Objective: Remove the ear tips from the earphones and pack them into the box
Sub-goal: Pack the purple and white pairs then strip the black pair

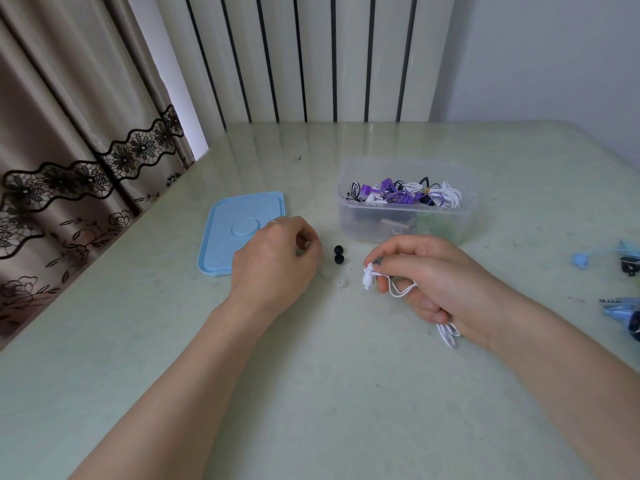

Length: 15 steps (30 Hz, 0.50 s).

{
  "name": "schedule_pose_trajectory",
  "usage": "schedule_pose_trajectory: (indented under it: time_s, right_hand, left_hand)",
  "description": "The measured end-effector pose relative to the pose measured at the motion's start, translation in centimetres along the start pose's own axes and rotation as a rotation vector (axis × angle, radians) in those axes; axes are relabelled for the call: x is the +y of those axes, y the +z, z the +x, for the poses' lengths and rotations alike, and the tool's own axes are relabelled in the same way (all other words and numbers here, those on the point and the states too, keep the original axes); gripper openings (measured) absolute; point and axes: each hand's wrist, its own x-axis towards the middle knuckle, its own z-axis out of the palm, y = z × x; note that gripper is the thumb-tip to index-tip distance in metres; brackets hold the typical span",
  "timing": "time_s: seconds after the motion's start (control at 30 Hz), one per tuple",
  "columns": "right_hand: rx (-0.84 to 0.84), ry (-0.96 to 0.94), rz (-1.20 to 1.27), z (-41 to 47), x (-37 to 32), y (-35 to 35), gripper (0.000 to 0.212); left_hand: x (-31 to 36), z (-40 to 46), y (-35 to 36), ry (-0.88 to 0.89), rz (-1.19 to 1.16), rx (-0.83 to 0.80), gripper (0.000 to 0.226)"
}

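On the table [311, 375], right hand [440, 275] gripping white earphones [369, 277]

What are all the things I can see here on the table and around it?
Table: one, pale green, fills the lower view.
Box: one, clear plastic, open, centre right on the table.
Earphones in the box: a tangle, purple, white and black; count unclear.
Lid: one, light blue, flat on the table left of the box.
Black ear tips: two, touching, between the hands.
Clear ear tip: one, near the black pair, faint.
White earphones: one set, held.
Blue items: several, right table edge, unclear.
Curtain: beige with black lace, left.
Left hand: fingers curled, partly over the lid; contents not visible.
Right hand: grips the white earphones.
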Motion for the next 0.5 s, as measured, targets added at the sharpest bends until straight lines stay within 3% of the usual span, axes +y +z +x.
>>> schedule_pose_trajectory:
  time_s: [0.27, 0.5]
  right_hand:
    - [0.020, 0.002, 0.114, 0.1, 0.1, -0.4, 0.010]
    - [0.111, -0.053, 0.180, -0.9, 0.3, -1.4, 0.010]
  left_hand:
    - [0.5, -0.4, -0.6, 0.014, -0.338, 0.051, 0.015]
    - [3.8, -3.9, 0.6, 0.362, -0.414, -0.086, 0.012]
